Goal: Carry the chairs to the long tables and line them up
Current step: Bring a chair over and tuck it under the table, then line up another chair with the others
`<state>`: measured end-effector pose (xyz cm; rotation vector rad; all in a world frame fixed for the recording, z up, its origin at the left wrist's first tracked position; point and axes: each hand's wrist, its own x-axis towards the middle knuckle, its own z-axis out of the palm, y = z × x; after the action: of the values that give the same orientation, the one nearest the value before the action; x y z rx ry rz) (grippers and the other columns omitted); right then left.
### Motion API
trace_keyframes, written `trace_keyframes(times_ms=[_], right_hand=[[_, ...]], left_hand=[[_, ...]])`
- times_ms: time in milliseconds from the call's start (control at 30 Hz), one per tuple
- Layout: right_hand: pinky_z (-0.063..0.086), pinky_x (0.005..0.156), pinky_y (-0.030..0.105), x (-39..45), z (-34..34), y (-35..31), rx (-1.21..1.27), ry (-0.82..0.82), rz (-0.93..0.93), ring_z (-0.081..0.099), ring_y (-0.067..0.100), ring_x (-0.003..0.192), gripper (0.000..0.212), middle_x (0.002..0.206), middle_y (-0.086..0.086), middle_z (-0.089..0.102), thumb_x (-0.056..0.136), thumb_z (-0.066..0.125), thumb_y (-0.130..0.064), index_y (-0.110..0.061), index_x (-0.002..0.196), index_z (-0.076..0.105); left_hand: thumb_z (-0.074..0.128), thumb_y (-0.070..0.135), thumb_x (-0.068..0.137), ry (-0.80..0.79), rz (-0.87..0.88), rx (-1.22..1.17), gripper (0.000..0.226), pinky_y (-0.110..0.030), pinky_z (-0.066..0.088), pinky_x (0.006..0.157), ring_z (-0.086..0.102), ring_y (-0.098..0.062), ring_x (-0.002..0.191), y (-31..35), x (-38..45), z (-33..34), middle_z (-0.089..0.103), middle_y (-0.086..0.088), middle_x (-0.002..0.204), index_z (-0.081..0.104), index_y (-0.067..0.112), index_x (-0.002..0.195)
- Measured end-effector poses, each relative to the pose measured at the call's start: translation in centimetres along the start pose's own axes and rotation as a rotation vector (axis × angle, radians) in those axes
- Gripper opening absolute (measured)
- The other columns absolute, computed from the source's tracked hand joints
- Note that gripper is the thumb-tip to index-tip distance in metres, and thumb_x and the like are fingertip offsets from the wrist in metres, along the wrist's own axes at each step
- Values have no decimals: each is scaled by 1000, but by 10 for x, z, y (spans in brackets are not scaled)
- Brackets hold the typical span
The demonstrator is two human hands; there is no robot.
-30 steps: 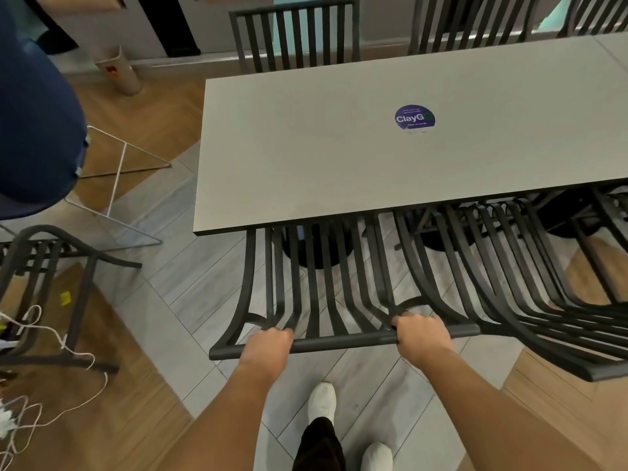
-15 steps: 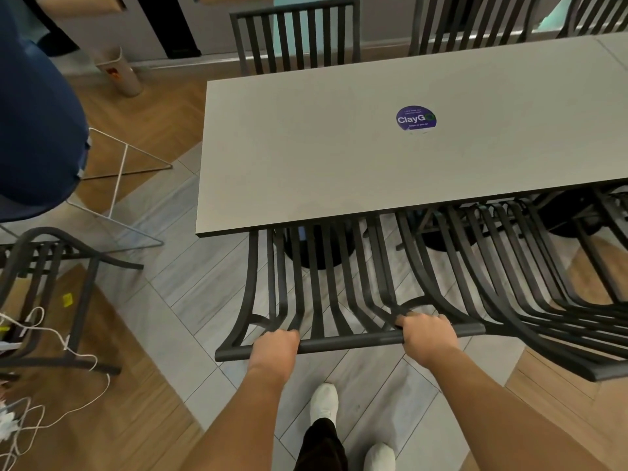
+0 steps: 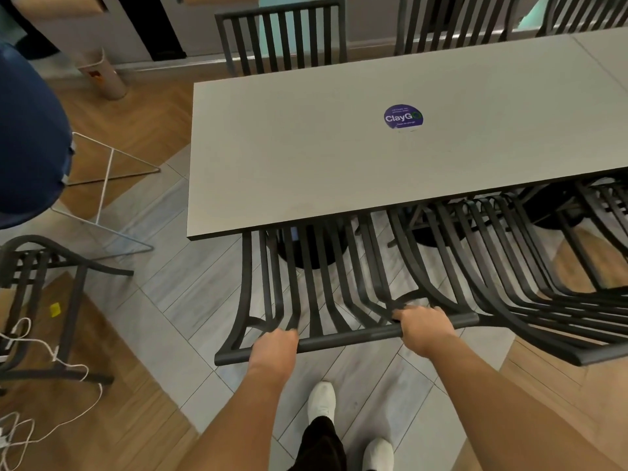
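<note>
A black slatted metal chair (image 3: 316,287) stands at the near edge of the long grey table (image 3: 306,158), its seat tucked under the top. My left hand (image 3: 275,348) grips the left part of its top rail. My right hand (image 3: 424,329) grips the same rail further right. Another black slatted chair (image 3: 530,283) sits just to its right, also under the table. Two more chairs stand along the far side, one (image 3: 282,35) at the left, one (image 3: 452,25) at the right.
A person in dark blue (image 3: 27,141) stands at the left by a white wire frame (image 3: 105,185). A spare black chair (image 3: 37,300) and white cables (image 3: 40,355) lie on the floor at the left. A bin (image 3: 102,76) stands by the far wall. My white shoes (image 3: 321,401) are below the rail.
The chair and both hands have shifted slightly right and toward the table. My grip on the rail is unchanged.
</note>
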<state>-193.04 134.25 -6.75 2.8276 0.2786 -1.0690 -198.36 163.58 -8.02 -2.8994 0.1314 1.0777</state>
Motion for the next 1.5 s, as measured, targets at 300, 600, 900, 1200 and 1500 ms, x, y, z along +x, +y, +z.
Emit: trace_keyframes(times_ms=[300, 600, 900, 1200, 1500], right_hand=[[46, 105, 38, -29, -12, 8, 390, -17, 10, 59, 17, 108, 50, 115, -3, 63, 87, 74, -47, -26, 130, 62], [59, 87, 38, -67, -20, 88, 805, 175, 192, 66, 14, 94, 42, 112, -7, 69, 94, 65, -52, -26, 126, 65], [55, 82, 38, -106, 7, 260, 622, 195, 191, 64, 20, 91, 28, 105, 1, 71, 101, 55, -46, -22, 111, 66], [57, 82, 38, -124, 30, 382, 585, 213, 164, 64, 17, 88, 28, 102, -1, 71, 101, 57, -44, -21, 111, 68], [56, 85, 36, -115, 43, 453, 606, 216, 268, 65, 18, 94, 28, 104, -2, 71, 101, 57, -43, -23, 117, 68]], left_hand=[[52, 73, 91, -63, 135, -270, 81, -40, 46, 109, 50, -22, 130, 10, -13, -24, 50, -5, 142, 36, 27, 156], [35, 65, 103, 104, 295, -241, 59, -41, 51, 99, 56, -21, 118, 124, -3, -89, 59, -1, 129, 54, 24, 141], [35, 49, 109, 261, 216, -317, 44, -42, 52, 90, 60, -21, 101, 280, -14, -104, 64, -1, 106, 68, 20, 115], [38, 41, 109, 244, 219, -351, 38, -41, 52, 82, 58, -20, 93, 409, -27, -98, 62, -1, 97, 67, 16, 103], [39, 39, 109, 163, 332, -311, 33, -32, 50, 78, 60, -16, 88, 473, 16, -115, 64, 0, 102, 66, 19, 112]])
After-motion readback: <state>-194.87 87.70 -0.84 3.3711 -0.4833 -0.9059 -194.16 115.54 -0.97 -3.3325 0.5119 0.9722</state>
